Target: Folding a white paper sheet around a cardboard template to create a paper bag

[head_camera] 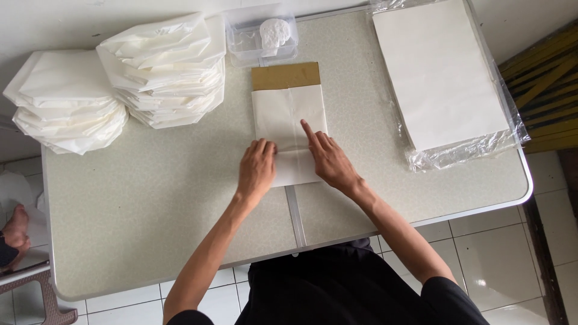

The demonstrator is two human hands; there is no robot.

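At the far edge of the pale speckled counter (150, 204) a clear plastic box (260, 41) holds a white crumpled lump (274, 31), and to the right a clear plastic wrapper (469, 147) lies open around a stack of flat white paper sheets (439, 72). Two piles of folded white paper bags (162, 66) stand at the left. The white folded paper sheet (288, 129) lies mid-counter over a brown cardboard rectangle (285, 76), long axis running away from the person; the left hand (256, 168) presses it flat with fingers together, and the right hand (328, 159) presses with its forefinger extended.
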